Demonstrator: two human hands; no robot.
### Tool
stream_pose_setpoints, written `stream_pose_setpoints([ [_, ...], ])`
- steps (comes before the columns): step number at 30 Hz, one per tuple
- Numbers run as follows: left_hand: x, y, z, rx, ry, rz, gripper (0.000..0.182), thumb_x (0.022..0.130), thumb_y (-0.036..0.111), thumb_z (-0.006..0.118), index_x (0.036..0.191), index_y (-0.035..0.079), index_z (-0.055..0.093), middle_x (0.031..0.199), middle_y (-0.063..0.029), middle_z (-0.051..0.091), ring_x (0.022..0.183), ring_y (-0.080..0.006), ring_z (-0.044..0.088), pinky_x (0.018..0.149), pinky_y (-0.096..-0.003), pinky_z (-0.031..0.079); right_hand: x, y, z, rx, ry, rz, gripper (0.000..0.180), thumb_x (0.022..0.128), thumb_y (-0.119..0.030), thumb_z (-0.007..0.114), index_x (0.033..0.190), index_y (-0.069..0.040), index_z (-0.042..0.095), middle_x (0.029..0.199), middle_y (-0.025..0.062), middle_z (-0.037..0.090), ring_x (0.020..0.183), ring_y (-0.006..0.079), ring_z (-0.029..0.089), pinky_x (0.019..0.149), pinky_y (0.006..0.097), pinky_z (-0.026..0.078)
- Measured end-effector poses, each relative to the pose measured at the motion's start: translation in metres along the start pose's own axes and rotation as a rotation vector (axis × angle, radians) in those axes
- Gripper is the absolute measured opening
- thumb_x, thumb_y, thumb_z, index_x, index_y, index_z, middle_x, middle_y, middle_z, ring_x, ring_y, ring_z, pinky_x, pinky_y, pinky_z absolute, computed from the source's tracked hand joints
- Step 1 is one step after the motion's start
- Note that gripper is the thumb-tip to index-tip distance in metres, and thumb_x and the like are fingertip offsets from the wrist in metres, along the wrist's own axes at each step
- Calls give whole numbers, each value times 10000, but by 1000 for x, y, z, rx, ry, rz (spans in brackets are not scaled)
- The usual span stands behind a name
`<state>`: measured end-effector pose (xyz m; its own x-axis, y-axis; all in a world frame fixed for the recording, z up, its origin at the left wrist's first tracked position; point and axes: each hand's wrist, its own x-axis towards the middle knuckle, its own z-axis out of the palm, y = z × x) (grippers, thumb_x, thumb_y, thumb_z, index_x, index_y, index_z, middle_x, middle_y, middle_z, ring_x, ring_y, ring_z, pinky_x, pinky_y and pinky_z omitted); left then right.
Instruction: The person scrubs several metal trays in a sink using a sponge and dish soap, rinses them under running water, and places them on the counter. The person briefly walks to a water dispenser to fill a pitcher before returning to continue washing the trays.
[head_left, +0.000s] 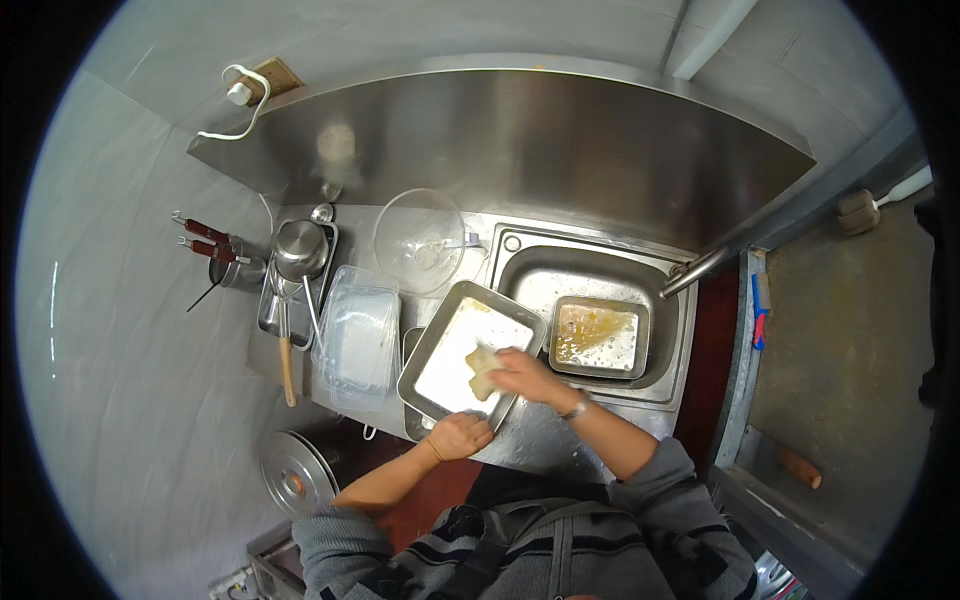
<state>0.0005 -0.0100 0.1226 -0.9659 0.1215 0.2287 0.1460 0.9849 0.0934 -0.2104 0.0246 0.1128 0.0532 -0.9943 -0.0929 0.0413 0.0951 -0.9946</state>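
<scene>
A rectangular metal pan (452, 337) lies tilted over the counter's edge of the sink, partly over another metal pan (412, 427) beneath it. My left hand (460, 436) grips its near rim. In my right hand (525, 375) is a pale yellowish cloth or sponge (482, 373), slightly blurred, held over the pan's bottom. A smaller rectangular metal pan (598, 369) sits in the stainless steel sink (525, 262), with yellowish liquid and residue in it. The faucet (694, 274) reaches over the sink's right side.
Stacked clear plastic lids or containers (360, 337) and a round transparent lid or bowl (418, 240) stand to the left. Beyond are a small saucepan (301, 247), a wooden-handled utensil (286, 367) and a metal container (244, 274). A brush (761, 300) lies right of the sink; a lidded pot (296, 480) stands below left.
</scene>
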Motion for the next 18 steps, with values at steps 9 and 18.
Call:
stream_pose_setpoints([
  [9, -18, 20, 27, -24, 117, -182, 73, 617, 165, 554, 661, 145, 499, 649, 15, 438, 579, -115, 490, 479, -244, 396, 15, 29, 70, -1323, -128, -338, 356, 768, -183, 483, 1120, -192, 537, 1037, 58, 512, 858, 219, 476, 658, 373, 399],
  [18, -25, 21, 39, -26, 169, -219, 78, 636, 184, 557, 627, 157, 484, 628, 21, 428, 576, -116, 482, 488, -236, 393, 42, 32, 48, -1469, 197, -138, 146, 753, -86, 462, 853, -68, 567, 831, 78, 518, 729, 204, 506, 608, 328, 414],
])
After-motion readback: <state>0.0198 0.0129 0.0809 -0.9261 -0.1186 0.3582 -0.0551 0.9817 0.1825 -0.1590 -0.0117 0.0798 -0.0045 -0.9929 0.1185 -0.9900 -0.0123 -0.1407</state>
